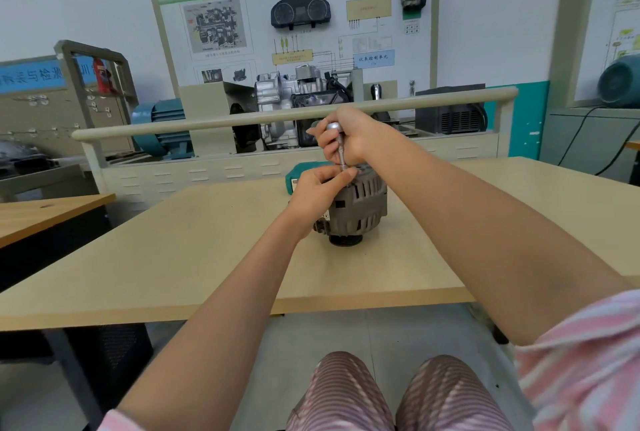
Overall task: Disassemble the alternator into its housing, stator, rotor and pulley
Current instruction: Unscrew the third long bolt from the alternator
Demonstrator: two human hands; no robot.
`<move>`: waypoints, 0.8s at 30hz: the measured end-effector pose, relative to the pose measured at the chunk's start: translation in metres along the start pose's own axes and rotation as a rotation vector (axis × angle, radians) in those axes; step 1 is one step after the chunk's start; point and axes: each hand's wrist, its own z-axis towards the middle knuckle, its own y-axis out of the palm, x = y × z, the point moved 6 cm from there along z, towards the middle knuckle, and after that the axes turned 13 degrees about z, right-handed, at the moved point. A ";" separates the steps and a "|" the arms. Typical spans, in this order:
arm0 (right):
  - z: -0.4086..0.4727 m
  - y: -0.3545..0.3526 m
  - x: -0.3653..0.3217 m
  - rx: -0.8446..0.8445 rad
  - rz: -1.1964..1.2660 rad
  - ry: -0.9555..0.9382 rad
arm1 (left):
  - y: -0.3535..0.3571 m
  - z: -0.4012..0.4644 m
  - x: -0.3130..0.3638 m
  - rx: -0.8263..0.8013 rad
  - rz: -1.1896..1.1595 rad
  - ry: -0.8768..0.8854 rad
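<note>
At the centre of the frame, a grey alternator (pixel 358 207) stands pulley-down on a beige table (pixel 194 257). The right hand (pixel 349 134) is wrapped around a chrome socket driver (pixel 340 146) held upright on the alternator's top. The left hand (pixel 317 190) grips its upper left side, fingertips pinching near the driver's tip.

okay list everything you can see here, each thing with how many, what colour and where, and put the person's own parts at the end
alternator: one, grey, standing on the table's far middle, pulley end down
socket driver: one, silver, upright over the alternator's top
table: one, beige, in front of the person
teal case: one, teal, on the table behind the alternator
training board: one, white and green, against the back wall
electric motor: one, blue, left beyond the rail
left hand: one, grip on the alternator's top edge
right hand: one, grip round the socket driver
</note>
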 end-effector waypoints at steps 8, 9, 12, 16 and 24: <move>0.000 0.004 0.004 -0.087 -0.021 0.100 | -0.002 -0.003 0.002 -0.045 -0.010 -0.004; 0.000 0.005 0.004 -0.096 -0.024 0.108 | -0.003 -0.003 0.002 -0.040 -0.014 -0.011; -0.001 0.005 0.005 -0.091 -0.024 0.102 | -0.002 -0.003 0.001 0.006 -0.019 -0.009; -0.003 0.004 0.002 -0.044 -0.029 0.019 | -0.001 -0.005 0.002 0.084 -0.017 0.008; -0.006 -0.005 -0.004 0.285 0.020 -0.369 | 0.000 -0.005 0.004 0.117 0.015 0.018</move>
